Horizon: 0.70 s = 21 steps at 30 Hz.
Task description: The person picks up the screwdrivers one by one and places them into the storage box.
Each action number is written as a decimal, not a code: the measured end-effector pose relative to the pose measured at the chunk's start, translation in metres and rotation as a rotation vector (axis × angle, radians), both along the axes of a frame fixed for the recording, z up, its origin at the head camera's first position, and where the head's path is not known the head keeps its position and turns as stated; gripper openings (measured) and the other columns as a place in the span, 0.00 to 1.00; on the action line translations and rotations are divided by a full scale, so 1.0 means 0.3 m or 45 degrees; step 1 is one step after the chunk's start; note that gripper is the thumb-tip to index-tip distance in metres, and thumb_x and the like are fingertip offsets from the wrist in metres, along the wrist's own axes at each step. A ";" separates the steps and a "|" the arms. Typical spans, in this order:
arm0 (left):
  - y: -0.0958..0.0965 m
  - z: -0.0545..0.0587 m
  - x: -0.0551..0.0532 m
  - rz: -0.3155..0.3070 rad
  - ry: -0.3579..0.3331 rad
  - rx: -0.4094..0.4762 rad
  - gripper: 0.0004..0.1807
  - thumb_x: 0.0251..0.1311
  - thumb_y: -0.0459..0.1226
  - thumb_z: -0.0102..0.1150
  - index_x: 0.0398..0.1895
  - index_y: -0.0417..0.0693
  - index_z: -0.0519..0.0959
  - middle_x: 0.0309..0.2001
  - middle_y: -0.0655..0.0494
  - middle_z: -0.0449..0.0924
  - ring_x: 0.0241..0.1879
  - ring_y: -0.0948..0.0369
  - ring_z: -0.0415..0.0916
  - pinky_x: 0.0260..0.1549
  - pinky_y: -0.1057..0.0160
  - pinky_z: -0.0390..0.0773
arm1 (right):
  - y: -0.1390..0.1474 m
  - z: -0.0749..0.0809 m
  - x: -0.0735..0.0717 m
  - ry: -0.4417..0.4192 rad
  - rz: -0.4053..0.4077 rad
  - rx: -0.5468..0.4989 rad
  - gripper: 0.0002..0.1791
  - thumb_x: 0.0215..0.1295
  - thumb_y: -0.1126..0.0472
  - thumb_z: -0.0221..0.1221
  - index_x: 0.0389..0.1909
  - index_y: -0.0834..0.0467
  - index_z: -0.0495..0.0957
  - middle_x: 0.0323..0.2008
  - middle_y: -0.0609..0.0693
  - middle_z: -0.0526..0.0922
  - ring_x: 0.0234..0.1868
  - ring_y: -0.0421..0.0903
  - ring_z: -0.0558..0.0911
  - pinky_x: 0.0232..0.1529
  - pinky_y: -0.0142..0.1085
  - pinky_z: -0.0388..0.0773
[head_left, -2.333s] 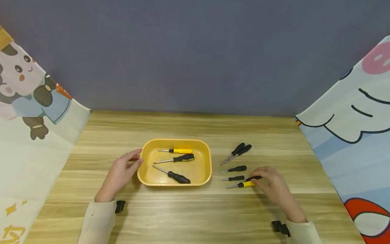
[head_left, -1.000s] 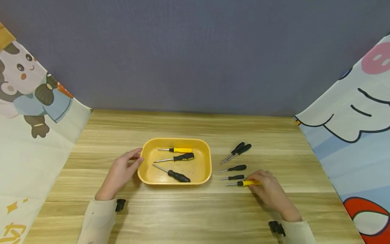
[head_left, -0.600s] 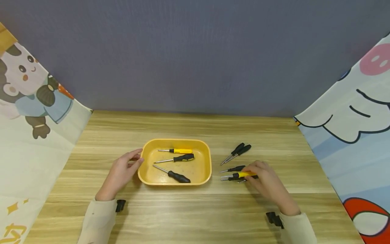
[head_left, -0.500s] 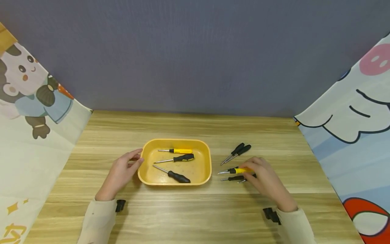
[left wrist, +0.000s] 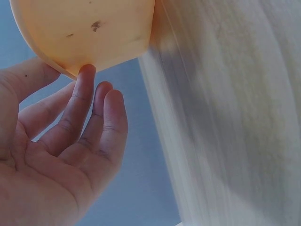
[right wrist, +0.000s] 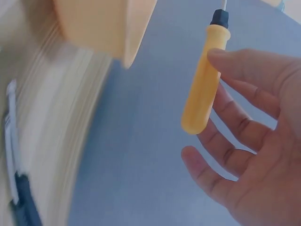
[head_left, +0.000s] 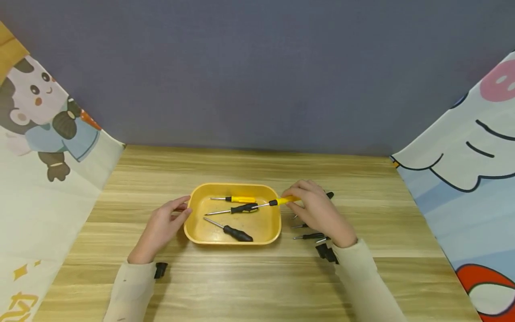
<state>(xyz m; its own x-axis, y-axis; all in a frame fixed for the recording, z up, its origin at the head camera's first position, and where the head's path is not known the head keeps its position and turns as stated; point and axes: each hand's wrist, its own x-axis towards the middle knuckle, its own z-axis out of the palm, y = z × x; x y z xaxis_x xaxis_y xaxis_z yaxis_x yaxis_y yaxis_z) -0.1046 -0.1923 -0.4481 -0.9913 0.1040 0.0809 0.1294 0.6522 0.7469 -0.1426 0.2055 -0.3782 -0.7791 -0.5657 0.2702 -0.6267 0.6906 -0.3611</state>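
Yellow-handled screwdriver [right wrist: 202,89] is held raised by the right hand [head_left: 318,210]; its handle is pinched between thumb and fingers, that grip being closed on it. Its shaft is pointed leftward over the right rim of the yellow tray [head_left: 233,243]. Inside the tray, a second yellow screwdriver [head_left: 242,199] is laid near the back wall, a black-and-yellow screwdriver [head_left: 243,208] before it, and a stout black screwdriver [head_left: 238,233] at the front. The tray's left rim is pinched by the left hand [head_left: 162,226]. Further screwdrivers [head_left: 313,236], partly hidden by the right hand and forearm, are spread on the table [head_left: 241,286]. Behind, a grey-blue wall [head_left: 257,80] is seen.
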 end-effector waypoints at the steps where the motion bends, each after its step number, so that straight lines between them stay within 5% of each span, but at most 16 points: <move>1: 0.000 -0.001 0.000 -0.001 -0.001 0.002 0.24 0.72 0.36 0.58 0.68 0.37 0.72 0.52 0.41 0.80 0.51 0.47 0.79 0.48 0.49 0.84 | -0.018 0.003 -0.009 -0.001 0.008 0.013 0.12 0.62 0.64 0.70 0.47 0.55 0.85 0.43 0.45 0.82 0.45 0.46 0.78 0.50 0.44 0.77; 12: -0.001 0.005 0.001 0.003 -0.029 0.007 0.24 0.72 0.36 0.57 0.68 0.36 0.71 0.52 0.40 0.80 0.51 0.47 0.78 0.49 0.49 0.84 | -0.216 0.030 -0.078 -0.073 0.019 0.152 0.11 0.66 0.61 0.67 0.49 0.55 0.85 0.43 0.48 0.81 0.42 0.46 0.77 0.44 0.41 0.79; 21: 0.002 0.003 -0.002 0.001 -0.010 0.011 0.24 0.72 0.35 0.58 0.67 0.36 0.72 0.51 0.41 0.81 0.51 0.47 0.79 0.48 0.50 0.84 | -0.384 0.010 -0.125 -0.142 -0.025 0.252 0.11 0.66 0.63 0.65 0.48 0.56 0.85 0.43 0.50 0.84 0.44 0.48 0.80 0.48 0.41 0.80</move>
